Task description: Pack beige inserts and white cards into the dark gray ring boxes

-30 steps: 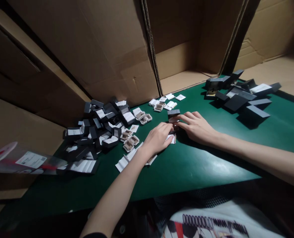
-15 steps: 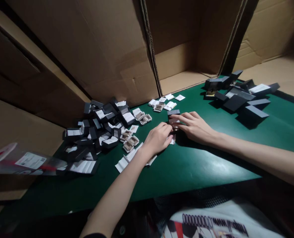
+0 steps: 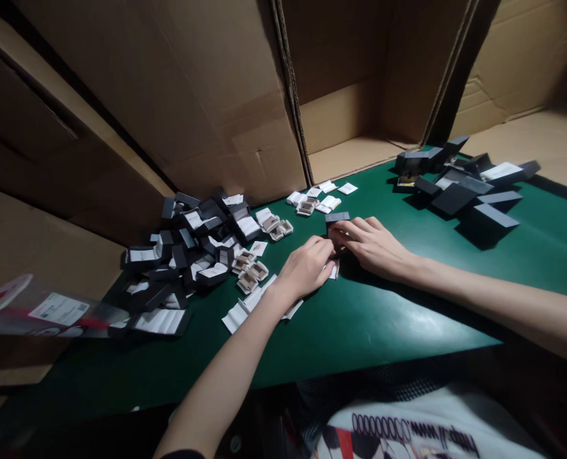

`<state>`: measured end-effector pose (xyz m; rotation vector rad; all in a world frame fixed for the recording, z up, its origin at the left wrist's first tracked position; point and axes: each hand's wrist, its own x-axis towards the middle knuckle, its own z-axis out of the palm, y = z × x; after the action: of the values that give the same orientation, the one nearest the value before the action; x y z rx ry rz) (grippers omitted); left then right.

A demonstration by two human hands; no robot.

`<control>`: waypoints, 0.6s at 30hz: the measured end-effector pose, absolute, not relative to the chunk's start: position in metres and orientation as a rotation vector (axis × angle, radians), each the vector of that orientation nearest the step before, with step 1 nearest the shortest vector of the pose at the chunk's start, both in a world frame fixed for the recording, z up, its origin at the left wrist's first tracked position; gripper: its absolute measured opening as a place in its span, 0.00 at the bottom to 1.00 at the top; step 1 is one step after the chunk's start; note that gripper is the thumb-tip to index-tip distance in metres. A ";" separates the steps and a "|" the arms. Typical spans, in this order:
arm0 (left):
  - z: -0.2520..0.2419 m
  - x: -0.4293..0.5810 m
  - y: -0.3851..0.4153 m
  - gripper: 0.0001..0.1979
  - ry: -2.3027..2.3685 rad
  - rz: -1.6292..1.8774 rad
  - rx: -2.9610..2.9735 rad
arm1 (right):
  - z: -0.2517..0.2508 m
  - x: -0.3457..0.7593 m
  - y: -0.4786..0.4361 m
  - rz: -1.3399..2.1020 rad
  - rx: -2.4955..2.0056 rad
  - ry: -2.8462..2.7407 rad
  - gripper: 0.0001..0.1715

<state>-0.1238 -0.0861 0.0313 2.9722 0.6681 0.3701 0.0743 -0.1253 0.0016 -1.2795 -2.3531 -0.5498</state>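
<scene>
Near the middle of the green table a small dark box (image 3: 337,217) stands between my hands, its top edge showing beyond my right fingers. My right hand (image 3: 374,245) has its fingers wrapped on the box from the right. My left hand (image 3: 308,264) is closed at the near left side of the same box; its fingertips are partly hidden, and what they pinch cannot be made out. A small white piece (image 3: 334,269) lies just under my left hand. Folded white strips (image 3: 241,313) lie beneath and left of my left wrist.
Many dark open boxes with white inserts (image 3: 183,255) are piled at left. Small white and brown inserts (image 3: 252,277) lie beside them, others (image 3: 307,204) farther back. More dark boxes (image 3: 455,194) sit at right. A clear plastic container (image 3: 58,312) is at far left; cardboard (image 3: 216,95) stands behind.
My right fingers have shifted slightly and curled closer around the small dark box, which has moved a little to the right. My left hand is almost unmoved.
</scene>
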 end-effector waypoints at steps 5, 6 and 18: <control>0.030 -0.124 -0.086 0.03 0.667 0.375 2.960 | 0.001 0.074 -0.126 -0.550 -1.312 -2.364 0.15; 0.030 -0.124 -0.086 0.03 0.665 0.370 2.957 | 0.002 0.074 -0.126 -0.552 -1.311 -2.359 0.15; 0.034 -0.122 -0.088 0.05 0.722 0.303 2.947 | 0.003 0.076 -0.127 -0.620 -1.221 -2.358 0.14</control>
<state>-0.1224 -0.0885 0.0342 2.9474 0.7224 0.3035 0.0761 -0.1272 0.0033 -1.2210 -2.3582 -0.6195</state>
